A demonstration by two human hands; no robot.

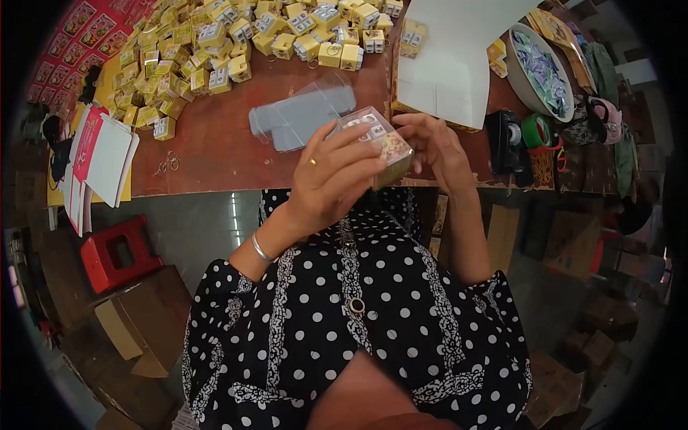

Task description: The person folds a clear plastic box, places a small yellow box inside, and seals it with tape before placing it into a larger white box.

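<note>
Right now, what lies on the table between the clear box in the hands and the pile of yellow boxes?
In the head view, flat clear plastic sheets lie between clear box and yellow pile.

left hand (337, 179): raised, fingers curled in grip | right hand (437, 147): raised opposite, fingers seemingly pinching

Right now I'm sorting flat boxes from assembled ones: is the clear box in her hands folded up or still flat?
Folded up: the clear box has cube form, held between left hand and right hand.
</note>
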